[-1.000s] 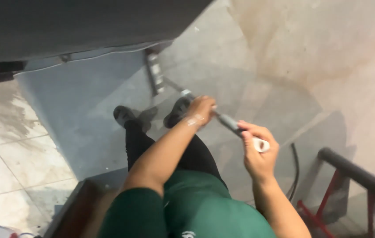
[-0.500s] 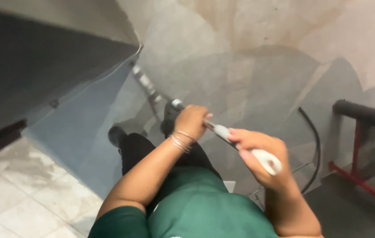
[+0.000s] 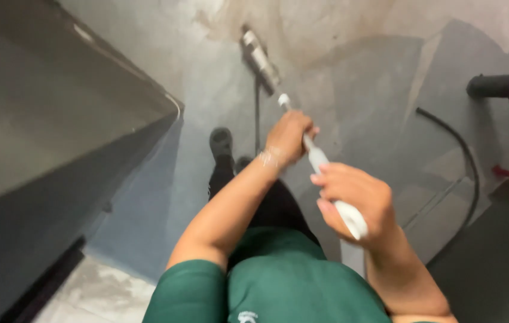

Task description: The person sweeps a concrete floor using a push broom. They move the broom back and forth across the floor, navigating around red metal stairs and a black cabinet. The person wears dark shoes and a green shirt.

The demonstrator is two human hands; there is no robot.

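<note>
Your view is dim and soft all over, with no crisp edge anywhere. Motion blur smears the white pole (image 3: 320, 164) between your left hand (image 3: 287, 137) and right hand (image 3: 356, 200), and the tool head (image 3: 260, 57) beyond the left grip is fuzzier still. Pale light falls on the stained floor (image 3: 338, 36) past that grip. Dark shadows lie to the right of your right grip. The grey surface (image 3: 45, 119) far left of both grips is stretched and featureless.

Wall (image 3: 57, 119) on the left, hose (image 3: 466, 161) and railing (image 3: 505, 87) on the right, steps (image 3: 386, 90) ahead
</note>
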